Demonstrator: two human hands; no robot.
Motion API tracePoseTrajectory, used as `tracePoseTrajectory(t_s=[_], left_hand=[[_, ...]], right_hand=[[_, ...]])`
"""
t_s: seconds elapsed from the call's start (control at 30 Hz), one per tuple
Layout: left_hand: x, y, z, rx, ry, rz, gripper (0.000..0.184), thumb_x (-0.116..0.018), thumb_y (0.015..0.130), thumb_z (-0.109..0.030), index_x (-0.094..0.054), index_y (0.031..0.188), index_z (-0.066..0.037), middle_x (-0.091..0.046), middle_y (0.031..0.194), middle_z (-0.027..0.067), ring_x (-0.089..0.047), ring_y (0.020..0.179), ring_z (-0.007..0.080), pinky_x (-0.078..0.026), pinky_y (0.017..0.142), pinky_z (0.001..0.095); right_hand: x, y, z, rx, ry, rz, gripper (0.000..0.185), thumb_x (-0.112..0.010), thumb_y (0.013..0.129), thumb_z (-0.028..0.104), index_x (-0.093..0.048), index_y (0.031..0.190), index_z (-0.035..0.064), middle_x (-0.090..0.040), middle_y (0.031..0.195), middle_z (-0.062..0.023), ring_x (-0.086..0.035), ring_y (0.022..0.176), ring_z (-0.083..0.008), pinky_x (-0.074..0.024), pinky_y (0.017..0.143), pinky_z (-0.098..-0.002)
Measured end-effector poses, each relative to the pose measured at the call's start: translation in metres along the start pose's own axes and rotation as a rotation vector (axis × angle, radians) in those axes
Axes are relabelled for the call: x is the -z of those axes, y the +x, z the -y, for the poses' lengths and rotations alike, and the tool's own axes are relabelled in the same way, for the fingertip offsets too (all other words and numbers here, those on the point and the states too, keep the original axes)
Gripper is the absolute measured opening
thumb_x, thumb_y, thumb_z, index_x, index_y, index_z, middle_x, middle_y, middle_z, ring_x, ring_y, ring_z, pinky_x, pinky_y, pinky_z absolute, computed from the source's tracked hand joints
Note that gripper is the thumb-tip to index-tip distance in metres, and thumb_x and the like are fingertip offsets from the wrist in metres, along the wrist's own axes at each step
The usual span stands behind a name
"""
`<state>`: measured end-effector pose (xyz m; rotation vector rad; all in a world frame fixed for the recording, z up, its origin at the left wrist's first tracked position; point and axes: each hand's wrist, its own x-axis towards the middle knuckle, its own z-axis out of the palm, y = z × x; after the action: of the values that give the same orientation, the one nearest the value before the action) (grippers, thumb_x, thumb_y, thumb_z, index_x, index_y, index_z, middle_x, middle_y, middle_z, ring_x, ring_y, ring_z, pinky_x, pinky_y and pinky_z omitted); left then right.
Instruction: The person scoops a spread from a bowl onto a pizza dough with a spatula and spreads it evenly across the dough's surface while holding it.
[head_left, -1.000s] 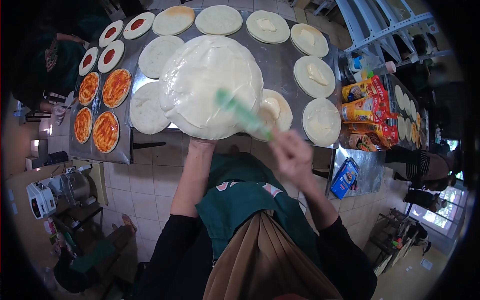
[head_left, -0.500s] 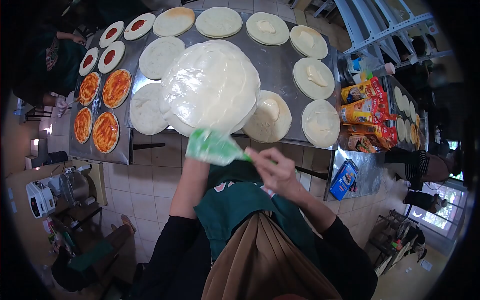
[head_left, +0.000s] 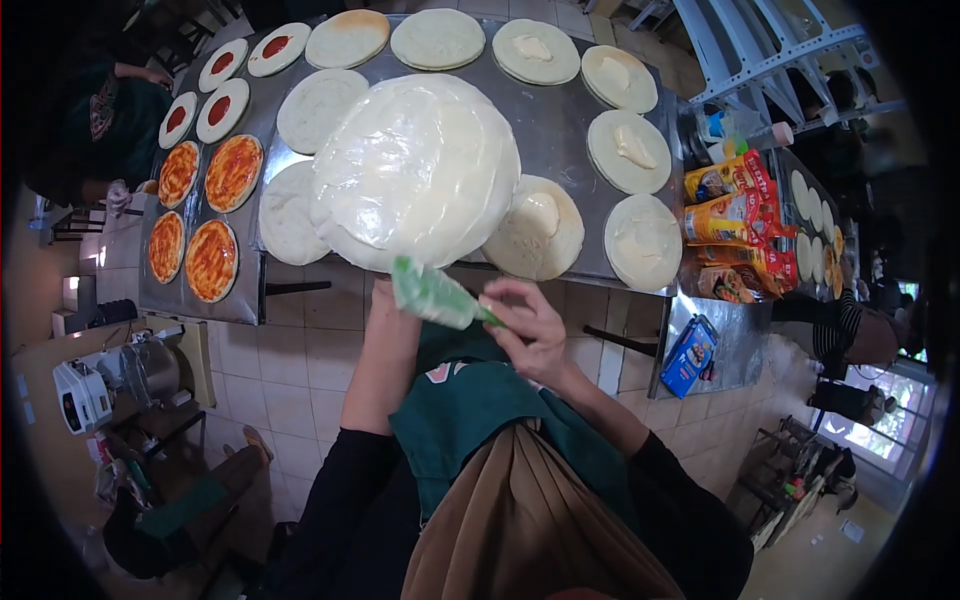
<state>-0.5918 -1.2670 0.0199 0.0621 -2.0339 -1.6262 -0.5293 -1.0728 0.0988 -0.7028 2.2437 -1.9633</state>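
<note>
A large round flatbread [head_left: 415,170], coated with a glossy white spread, is held up above the metal table. My left hand [head_left: 388,284] is beneath it; its fingers are hidden and only the wrist and forearm show. My right hand [head_left: 527,322] is closed around the handle of a green spatula [head_left: 435,296], whose blade is smeared with white and lies at the near edge of the bread. Right beside the raised bread, another flatbread [head_left: 537,228] with a dollop of white spread rests on the table's near edge.
Several plain or white-topped rounds [head_left: 628,152] and red-sauced rounds [head_left: 234,174] lie on the metal table [head_left: 560,110]. Orange pouches [head_left: 725,215] stand at the right, with a blue packet [head_left: 688,356] nearer me. A gloved co-worker's hand [head_left: 118,197] is at the far left.
The spatula has moved from over the bread down to its near edge, turning on the way. My right hand has shifted left and lower. The co-worker's gloved hand has moved slightly.
</note>
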Motion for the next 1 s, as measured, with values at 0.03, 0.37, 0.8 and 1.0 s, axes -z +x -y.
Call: tracePoseTrajectory(t_s=[0.03, 0.37, 0.8, 1.0], left_hand=[[-0.006, 0.009, 0.002, -0.006, 0.007, 0.004, 0.065, -0.041, 0.092, -0.053, -0.035, 0.14, -0.011, -0.043, 0.14, 0.0074, -0.042, 0.127, 0.0278, -0.033, 0.107, 0.0475], [0.014, -0.002, -0.005, -0.061, 0.076, 0.01, 0.065, -0.041, 0.092, -0.053, -0.034, 0.141, -0.011, -0.042, 0.141, 0.0074, -0.041, 0.128, 0.0278, -0.032, 0.107, 0.0474], [-0.006, 0.007, -0.005, -0.104, 0.163, 0.011, 0.066, -0.041, 0.092, -0.053, -0.033, 0.141, -0.011, -0.041, 0.142, 0.0075, -0.04, 0.129, 0.0278, -0.032, 0.108, 0.0472], [-0.003, 0.011, 0.001, -0.114, 0.217, 0.018, 0.066, -0.041, 0.092, -0.053, -0.033, 0.142, -0.011, -0.041, 0.142, 0.0075, -0.04, 0.129, 0.0278, -0.031, 0.109, 0.0472]], right_hand=[[0.005, 0.014, 0.005, 0.039, -0.017, -0.029, 0.036, -0.064, 0.083, -0.003, -0.064, 0.118, 0.0046, -0.058, 0.112, -0.0097, -0.057, 0.087, -0.0096, -0.0479, 0.073, -0.0234], [0.062, 0.077, 0.015, -0.134, -0.156, -0.247, 0.035, -0.062, 0.087, 0.005, -0.06, 0.122, 0.0014, -0.068, 0.1, -0.0102, -0.06, 0.068, -0.0144, -0.0497, 0.059, -0.0255], [0.032, 0.024, 0.01, 0.052, -0.395, -0.132, 0.041, -0.066, 0.08, -0.003, -0.065, 0.118, 0.0117, -0.06, 0.087, -0.0106, -0.058, 0.064, -0.0149, -0.0467, 0.054, -0.0257], [0.037, 0.03, 0.003, -0.028, -0.293, -0.226, 0.036, -0.067, 0.078, -0.004, -0.067, 0.113, 0.0073, -0.061, 0.093, -0.0117, -0.058, 0.07, -0.0179, -0.0476, 0.064, -0.0281]])
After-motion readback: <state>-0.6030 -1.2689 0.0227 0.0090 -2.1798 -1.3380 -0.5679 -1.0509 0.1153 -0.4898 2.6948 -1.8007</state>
